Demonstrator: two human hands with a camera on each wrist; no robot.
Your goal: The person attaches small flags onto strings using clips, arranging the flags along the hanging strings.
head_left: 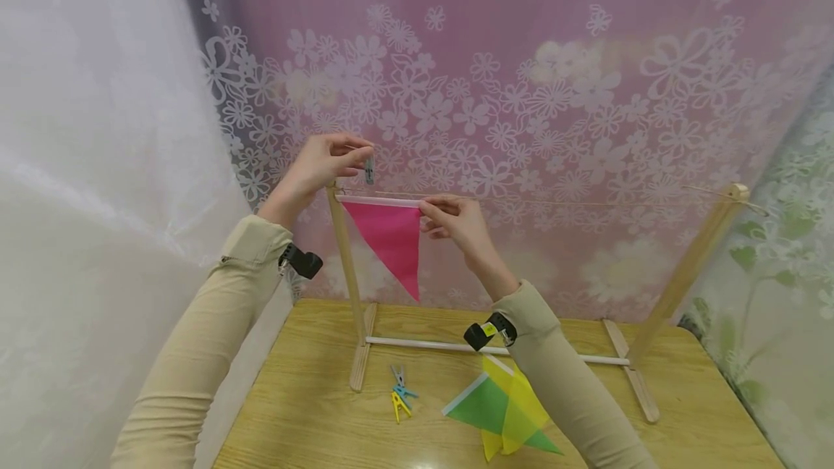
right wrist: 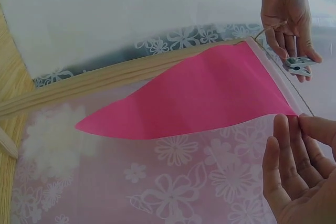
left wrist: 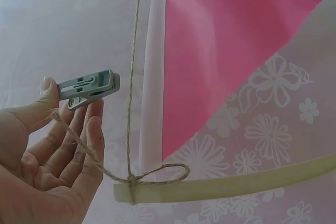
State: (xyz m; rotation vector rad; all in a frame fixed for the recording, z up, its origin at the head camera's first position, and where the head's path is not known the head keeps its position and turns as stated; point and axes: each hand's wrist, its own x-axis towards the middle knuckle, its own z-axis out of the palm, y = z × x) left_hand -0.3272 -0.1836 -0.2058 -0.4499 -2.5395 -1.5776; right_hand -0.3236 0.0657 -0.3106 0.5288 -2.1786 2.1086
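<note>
The pink flag [head_left: 394,234] hangs point-down by the left post [head_left: 345,259], its white band lying along the string [head_left: 554,202]. The right hand [head_left: 461,226] pinches the band's corner farther from the post, between thumb and fingers; the near corner has no hand or clip on it, so it could sag or swing off line if the right hand dips. Whether the band touches the string is hard to tell, since the views flatten the depth; any gap there could make a clip bite string alone, or cloth alone.

The left hand [head_left: 329,158] holds a gray clothespin [head_left: 369,168] by one end, thumb against fingers, its other fingers loosely bent. A grip so near the end could let the pin twist or drop. The knot's loose tail [left wrist: 79,140] crosses before that hand and might get caught in the pin, while a tug on the bow [left wrist: 168,172] could slacken the string.

Below, spare clothespins [head_left: 405,392] and green and yellow flags [head_left: 478,404] lie on the table [head_left: 293,411].
</note>
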